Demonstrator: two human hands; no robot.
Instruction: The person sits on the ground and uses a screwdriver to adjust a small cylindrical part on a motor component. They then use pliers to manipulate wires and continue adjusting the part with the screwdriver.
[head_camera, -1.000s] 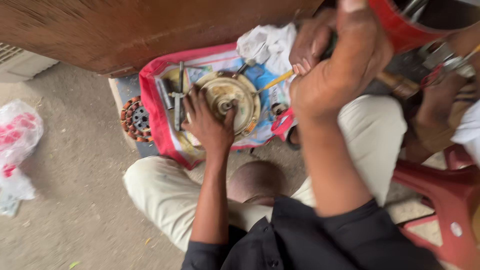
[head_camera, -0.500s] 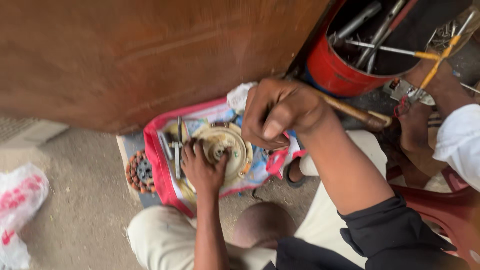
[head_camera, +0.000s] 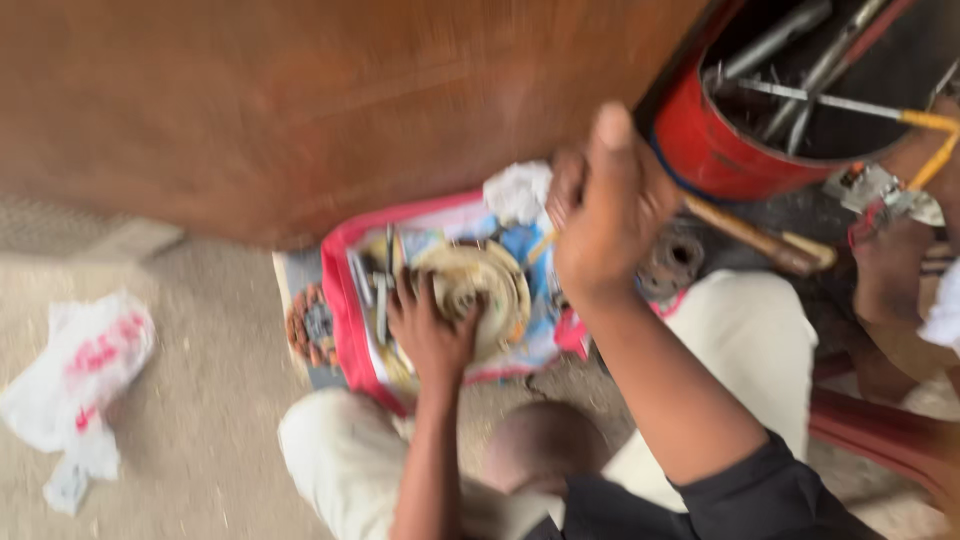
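Note:
My left hand (head_camera: 432, 335) presses down on a round cream-coloured metal motor housing (head_camera: 495, 285), fingers spread over its near edge. The housing lies on a red-edged printed sheet (head_camera: 340, 290) on the ground between my knees. My right hand (head_camera: 605, 215) hovers just right of and above the housing. It is closed in a fist around what looks like a thin yellow-handled tool (head_camera: 541, 245). The tool shows only as a short yellow stub beside the fingers, and the whole view is blurred.
A red bucket (head_camera: 715, 150) holding long tools stands at the upper right, a wooden-handled tool (head_camera: 760, 240) lying below it. A brown wooden panel (head_camera: 300, 100) fills the top. A copper-wound stator (head_camera: 310, 325), white cloth (head_camera: 520, 190), plastic bag (head_camera: 80, 380) and another person's limb (head_camera: 890, 280) are nearby.
My right hand has dropped from close to the camera toward the housing. The view has tilted up, bringing the red bucket into sight. My left hand stays on the housing.

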